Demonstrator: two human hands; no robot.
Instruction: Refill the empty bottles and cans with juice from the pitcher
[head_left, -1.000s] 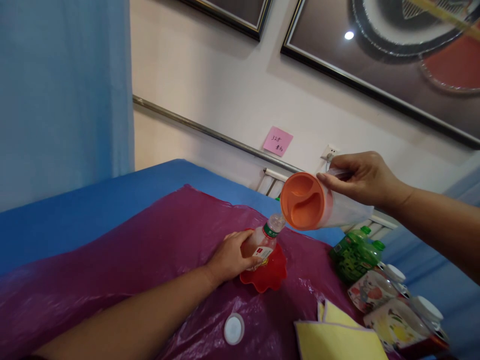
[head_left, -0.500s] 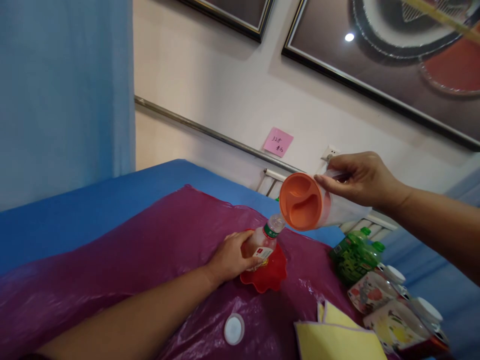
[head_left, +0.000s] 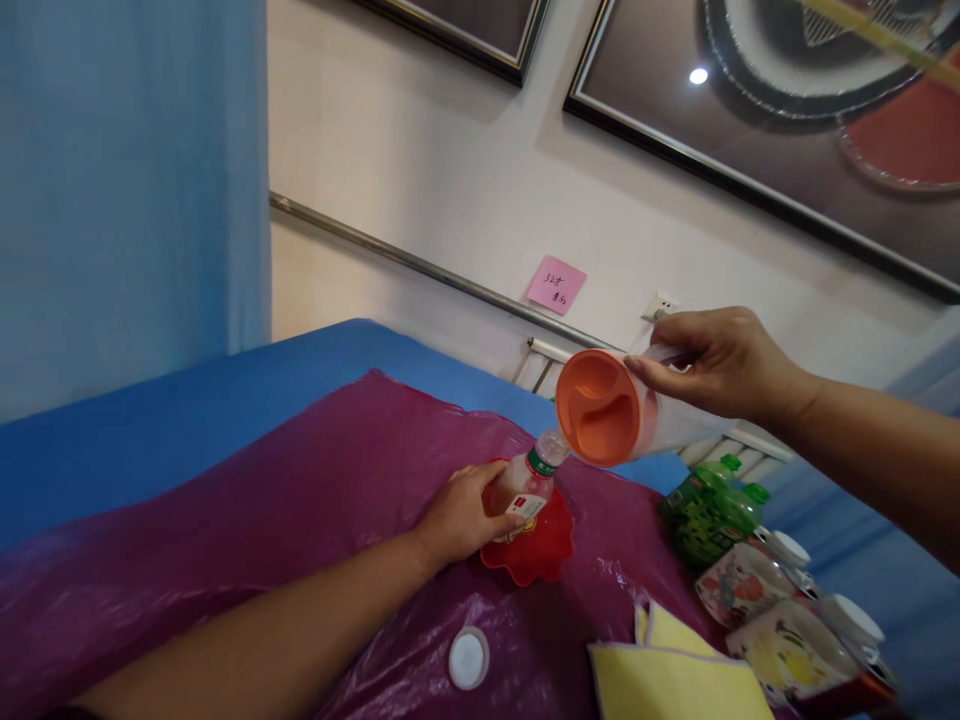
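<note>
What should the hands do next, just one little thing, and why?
Perhaps the right hand could tip the pitcher a tiny bit more. The pitcher is tilted, its orange lid is right by the bottle's open mouth, and the left hand grips that bottle. I can't tell whether anything is flowing, so gently seems best.

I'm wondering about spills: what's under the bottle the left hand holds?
A red scalloped dish, on purple plastic sheeting. The left hand and plastic bottle cover part of the dish. The bottle's base is hidden.
</note>
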